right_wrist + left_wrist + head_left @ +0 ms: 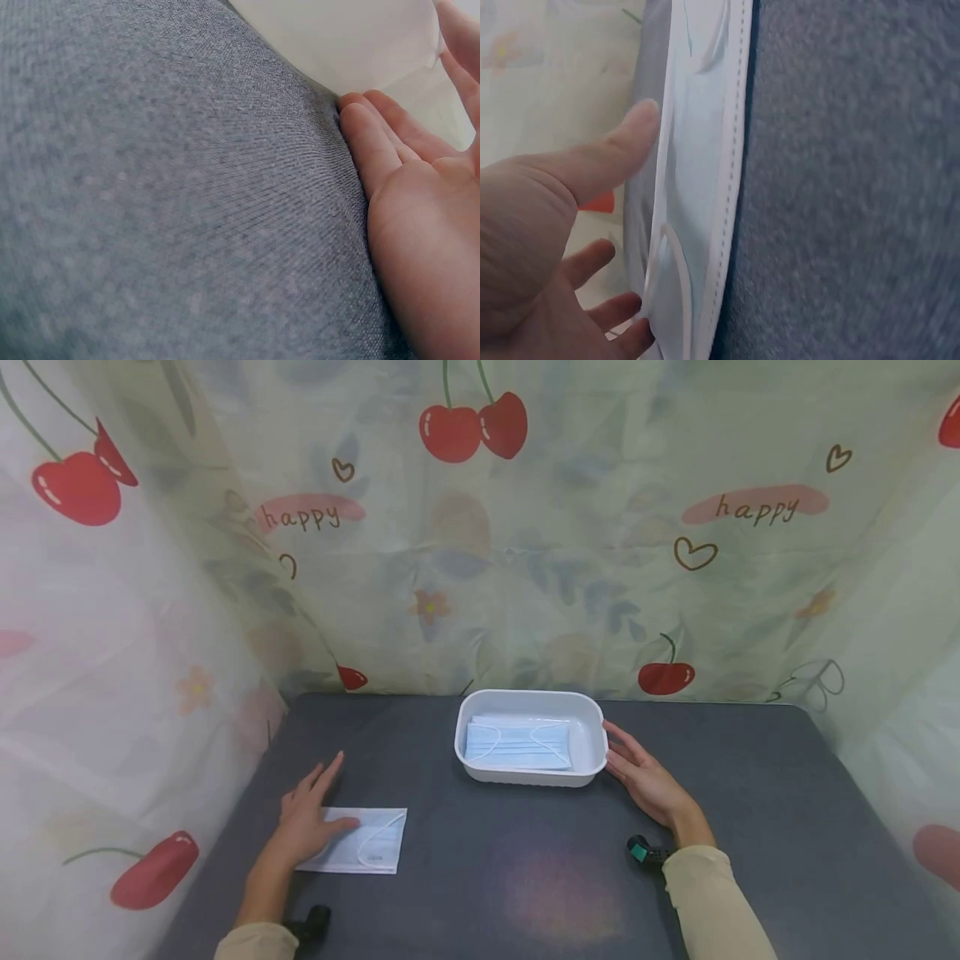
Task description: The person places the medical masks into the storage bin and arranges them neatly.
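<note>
A face mask (pixel 384 842) with white ear loops lies flat on the table at the left. My left hand (pixel 303 822) is over its left part, thumb spread from the fingers and nothing gripped. In the left wrist view the pale blue mask (pixel 697 142) runs beside the thumb, and the lower fingertips are at its edge; whether they touch it I cannot tell. Farther back stands a white plastic basin (pixel 528 778), with light blue face masks (pixel 517 745) inside. Against its right end rest the fingers of my right hand (pixel 648 781); the right wrist view shows them beside the basin wall (pixel 352 45).
A dark grey cloth (pixel 450 877) covers the table. Patterned curtains (pixel 525 568) with cherries and hearts hang behind and at both sides, close to the table edges. Small black wrist devices (pixel 647 850) sit at both wrists.
</note>
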Motion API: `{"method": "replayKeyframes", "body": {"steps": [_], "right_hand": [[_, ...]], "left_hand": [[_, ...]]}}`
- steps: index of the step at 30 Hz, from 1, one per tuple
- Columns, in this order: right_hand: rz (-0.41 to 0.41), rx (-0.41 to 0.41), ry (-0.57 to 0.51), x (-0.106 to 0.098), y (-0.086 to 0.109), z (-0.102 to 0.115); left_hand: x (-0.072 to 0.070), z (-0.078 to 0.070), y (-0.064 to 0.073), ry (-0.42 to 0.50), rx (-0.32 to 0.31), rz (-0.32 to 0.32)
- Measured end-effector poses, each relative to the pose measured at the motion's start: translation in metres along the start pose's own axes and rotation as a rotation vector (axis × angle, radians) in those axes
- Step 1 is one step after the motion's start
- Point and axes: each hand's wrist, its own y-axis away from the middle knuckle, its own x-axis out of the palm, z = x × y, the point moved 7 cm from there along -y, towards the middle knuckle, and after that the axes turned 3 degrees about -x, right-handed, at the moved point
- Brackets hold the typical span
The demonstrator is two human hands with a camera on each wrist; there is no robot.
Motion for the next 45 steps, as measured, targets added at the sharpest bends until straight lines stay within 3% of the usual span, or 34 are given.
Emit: {"method": "replayKeyframes", "body": {"steps": [6, 14, 18, 22, 29, 45], "right_hand": [[0.002, 0.003, -0.003, 0.000, 0.001, 0.000], [0.006, -0.003, -0.010, -0.001, 0.000, 0.000], [0.007, -0.007, -0.010, -0.001, -0.001, -0.001], [0.007, -0.006, -0.009, -0.001, -0.001, -0.002], [0.008, -0.011, -0.005, -0.001, 0.000, -0.001], [0.016, -0.013, 0.001, -0.001, 0.000, -0.001]], "left_hand": [[-0.002, 0.004, 0.002, -0.026, -0.012, 0.006], [-0.012, 0.009, 0.005, 0.021, -0.053, 0.025], [-0.016, 0.015, 0.004, 0.031, -0.074, -0.001], [-0.023, 0.017, 0.005, -0.005, -0.056, -0.038], [-0.023, 0.026, 0.008, 0.000, -0.179, -0.018], [-0.018, 0.032, 0.010, 0.041, -0.288, 0.036]]}}
